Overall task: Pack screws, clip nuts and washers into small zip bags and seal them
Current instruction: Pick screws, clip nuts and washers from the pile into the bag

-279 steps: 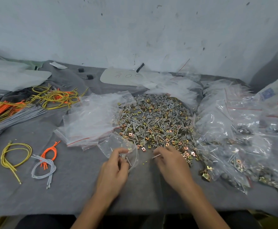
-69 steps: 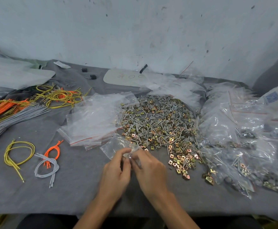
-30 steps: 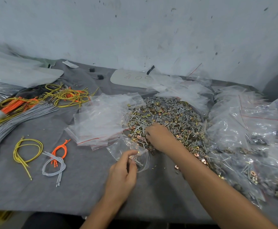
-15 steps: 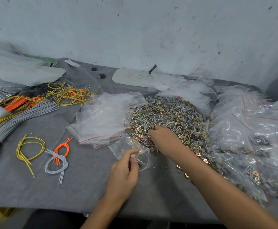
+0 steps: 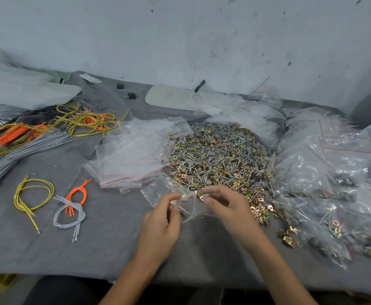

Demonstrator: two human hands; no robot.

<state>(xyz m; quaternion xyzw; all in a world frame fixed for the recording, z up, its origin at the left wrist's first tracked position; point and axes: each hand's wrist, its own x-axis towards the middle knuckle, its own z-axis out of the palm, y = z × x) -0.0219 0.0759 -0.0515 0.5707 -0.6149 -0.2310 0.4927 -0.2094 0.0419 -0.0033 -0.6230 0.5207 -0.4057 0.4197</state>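
Observation:
A small clear zip bag lies open on the grey cloth with a few screws inside. My left hand pinches the bag's mouth between thumb and fingers. My right hand is just right of the mouth and pinches a gold clip nut at its fingertips. Behind both hands spreads a big loose pile of screws, clip nuts and grey washers.
A stack of empty zip bags lies left of the pile. Several filled bags crowd the right side. Yellow, orange and grey cords lie at the left. A white board rests near the wall.
My right hand has pulled back from the pile toward me and now holds a clip nut at the bag's mouth. My left hand has kept its hold on the bag.

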